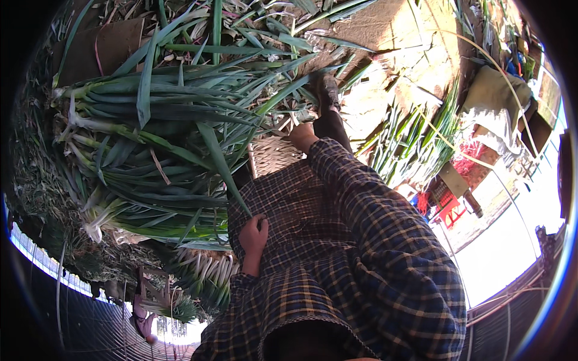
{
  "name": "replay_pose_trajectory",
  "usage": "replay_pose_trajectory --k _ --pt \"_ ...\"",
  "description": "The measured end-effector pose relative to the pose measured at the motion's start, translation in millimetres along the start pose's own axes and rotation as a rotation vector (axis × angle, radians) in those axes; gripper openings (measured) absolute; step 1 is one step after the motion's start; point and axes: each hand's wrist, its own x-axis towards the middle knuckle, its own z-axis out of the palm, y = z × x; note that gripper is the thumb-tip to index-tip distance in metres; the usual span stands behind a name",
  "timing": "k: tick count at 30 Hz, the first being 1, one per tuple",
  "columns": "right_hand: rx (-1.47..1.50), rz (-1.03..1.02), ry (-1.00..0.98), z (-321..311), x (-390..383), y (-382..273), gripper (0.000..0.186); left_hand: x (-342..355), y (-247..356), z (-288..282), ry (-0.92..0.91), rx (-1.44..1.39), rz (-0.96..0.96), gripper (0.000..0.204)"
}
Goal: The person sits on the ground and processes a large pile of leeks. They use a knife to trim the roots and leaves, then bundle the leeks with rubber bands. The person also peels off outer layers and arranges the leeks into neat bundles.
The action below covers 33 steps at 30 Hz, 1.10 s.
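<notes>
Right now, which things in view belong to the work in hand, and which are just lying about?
Likely in the work:
- long green leaf, its tip at the left hand
- large pile of leafy stalks
- woven piece, near the right hand

Apparently lying about:
- green stalks at right
- red stringy bundle
- draped cloth

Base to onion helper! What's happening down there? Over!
Left hand pinching green onion leaf tip. Right hand near woven wickerwork, grip unclear. Green onion pile at left, stray leaf across it.
</notes>
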Motion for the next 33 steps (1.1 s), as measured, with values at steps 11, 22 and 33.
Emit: replay_pose_trajectory --k 11,22,33 --pt "-0.088 -0.470 -0.302 -70.7 -63.5 -28.9 0.050 10.5 8.7 -25.5 0.053 0.001 -0.011 0.022" --pt "-0.136 -0.162 0.156 -298.9 -264.5 102.6 0.052 9.9 -0.7 -39.1 0.322 -0.542 -0.042 0.026" --pt "0.675 -0.099 0.676 -392.5 -303.1 268.1 0.039 -20.9 31.5 -57.4 0.416 -0.348 0.353 0.041"
